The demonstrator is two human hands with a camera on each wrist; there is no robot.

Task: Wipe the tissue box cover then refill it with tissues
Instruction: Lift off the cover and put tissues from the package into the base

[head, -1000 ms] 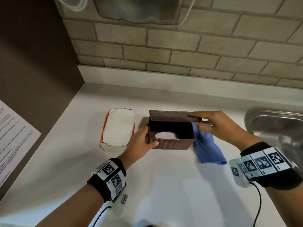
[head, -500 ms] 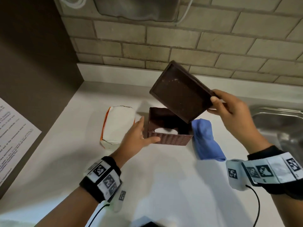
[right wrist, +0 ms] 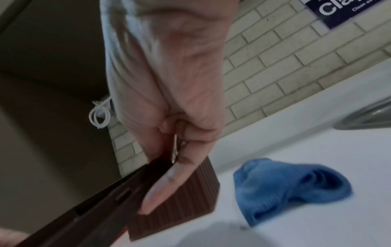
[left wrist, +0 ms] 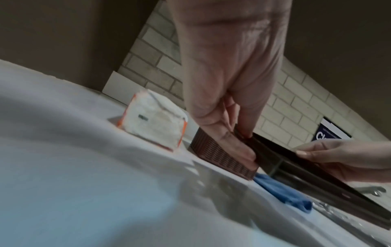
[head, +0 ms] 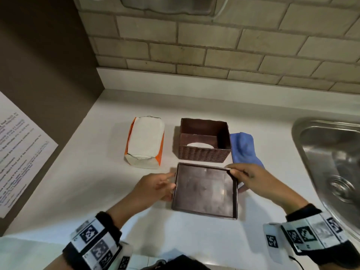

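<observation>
Both hands pinch the brown base panel (head: 204, 190), left hand (head: 155, 187) and right hand (head: 251, 180) on opposite edges, above the white counter (head: 97, 191) near the upturned tissue box cover (head: 203, 141), below a blue wall sign (right wrist: 338, 10) reading "Cla".

The sink (head: 331, 152) at 3 o'clock is cut off by the head view's right edge, and the print on the paper sheet (head: 17, 152) at 9 o'clock is too blurred to read. The blue sign (right wrist: 338, 10) in the right wrist view is cropped at 1 o'clock. The tray (left wrist: 317, 180) hides part of the blue cloth (left wrist: 283, 192) in the left wrist view.
</observation>
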